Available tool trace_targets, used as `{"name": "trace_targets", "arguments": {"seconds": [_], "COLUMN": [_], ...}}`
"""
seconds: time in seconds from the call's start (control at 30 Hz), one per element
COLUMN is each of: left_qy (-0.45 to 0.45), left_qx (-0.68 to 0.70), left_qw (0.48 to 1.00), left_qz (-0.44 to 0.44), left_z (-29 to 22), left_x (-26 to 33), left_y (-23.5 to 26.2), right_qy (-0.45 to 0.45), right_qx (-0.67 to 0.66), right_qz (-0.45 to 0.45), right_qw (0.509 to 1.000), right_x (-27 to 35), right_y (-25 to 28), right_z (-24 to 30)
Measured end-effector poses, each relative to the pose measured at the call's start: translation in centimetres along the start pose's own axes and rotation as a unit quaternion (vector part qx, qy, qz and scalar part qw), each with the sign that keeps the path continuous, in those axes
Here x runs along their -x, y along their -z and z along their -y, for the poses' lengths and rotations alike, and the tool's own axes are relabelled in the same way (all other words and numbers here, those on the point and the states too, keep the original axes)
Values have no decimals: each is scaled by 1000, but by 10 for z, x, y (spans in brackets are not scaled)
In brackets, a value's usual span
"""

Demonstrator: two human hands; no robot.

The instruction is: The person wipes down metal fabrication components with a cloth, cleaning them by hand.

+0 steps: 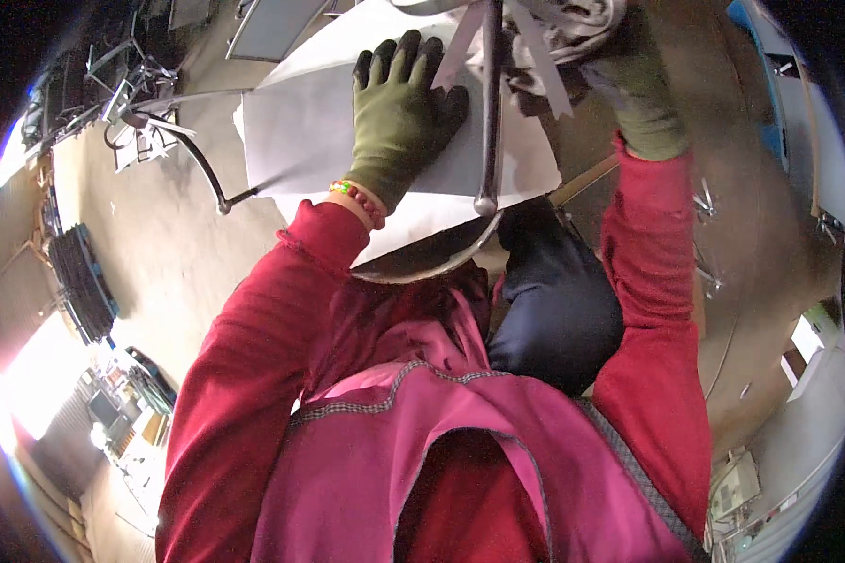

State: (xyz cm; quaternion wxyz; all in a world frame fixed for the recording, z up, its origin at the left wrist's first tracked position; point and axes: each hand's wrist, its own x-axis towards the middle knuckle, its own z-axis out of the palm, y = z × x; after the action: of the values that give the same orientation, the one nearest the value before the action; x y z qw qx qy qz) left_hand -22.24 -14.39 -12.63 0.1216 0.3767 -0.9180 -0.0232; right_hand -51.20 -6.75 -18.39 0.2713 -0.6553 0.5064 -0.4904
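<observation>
My left hand (399, 117), in an olive-green glove with black fingertips, lies flat with its fingers stretched on a pale smooth panel (300, 141). At the upper right my right hand (634, 89), in the same kind of glove, is closed on a crumpled grey cloth (573, 47); its fingertips are hard to make out in shadow. Pale strips (542, 61) hang beside the cloth. Between the two hands a dark metal rod (490, 113) with a rounded end crosses over the panel. A curved rim (432, 270) shows below the panel, near my lap.
Left of the panel a bent dark metal bar (197, 164) ends over the brown floor (178, 253). Metal frames (127, 89) stand at the far left, above a stack of dark items (83, 281). Pale boards with blue edges (770, 84) stand at the far right.
</observation>
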Motion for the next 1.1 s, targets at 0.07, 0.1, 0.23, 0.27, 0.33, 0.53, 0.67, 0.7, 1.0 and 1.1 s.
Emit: {"name": "trace_targets", "arguments": {"seconds": [0.07, 0.1, 0.23, 0.27, 0.33, 0.53, 0.67, 0.7, 1.0, 1.1], "left_qy": [-15, -7, -1, -10, -9, -3, -4, -24, 5, -15], "left_qx": [-5, -24, -72, -100, -68, -46, -93, -101, -90, -27], "left_qw": [1000, 999, 995, 990, 995, 998, 991, 990, 994, 995], "left_qz": [9, 27, 70, 102, 66, 33, 100, 93, 67, 97], "left_z": [-8, -2, 9, 6, 3, 2, 7, 4, 2, 7], "left_x": [0, 1, 1, 0, 0, 1, -1, -1, 2, -7], "left_y": [3, 3, -6, -5, -9, -4, -3, 1, -5, 2], "right_qy": [-24, -27, -53, -62, -79, 112, -16, -4, 59, -21], "right_qx": [3, -2, 0, 2, 7, 78, 1, 23, 74, -203], "right_qz": [-3, -3, -12, -15, -17, -7, 32, 19, -39, 61], "right_qw": [1000, 1000, 999, 998, 997, 991, 999, 1000, 995, 977], "right_x": [29, 30, -7, -12, -23, -41, -51, -49, -32, -30], "right_y": [24, 11, -52, -51, -80, -81, -76, -77, -99, -96], "right_z": [-17, -4, -2, -14, 3, -12, -5, -5, -46, -65]}}
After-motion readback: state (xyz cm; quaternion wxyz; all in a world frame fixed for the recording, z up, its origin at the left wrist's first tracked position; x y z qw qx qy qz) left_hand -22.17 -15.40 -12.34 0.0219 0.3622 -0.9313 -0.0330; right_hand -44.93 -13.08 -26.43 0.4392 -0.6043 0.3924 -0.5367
